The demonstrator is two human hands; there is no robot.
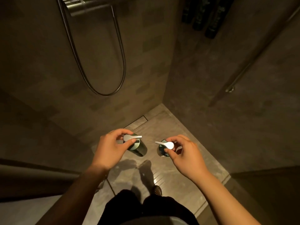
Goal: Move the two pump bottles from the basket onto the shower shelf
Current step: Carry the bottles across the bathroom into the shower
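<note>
I look straight down on two dark green pump bottles with silver pump heads, held in the air over the shower floor. My left hand [112, 147] pinches the pump head of the left pump bottle [135, 143], whose spout points right. My right hand [183, 151] pinches the pump head of the right pump bottle [162, 147], whose spout points left. The two spouts face each other, a short gap apart. A metal shower shelf [84, 4] shows at the top edge, on the wall above the hose. No basket is in view.
A shower hose [107, 94] loops down the tiled wall ahead. Three dark wall-mounted bottles [206, 15] hang at the upper right. A metal rail [240, 75] runs down the right wall. My legs and a shoe [157, 190] stand on the tiled floor [170, 125] below.
</note>
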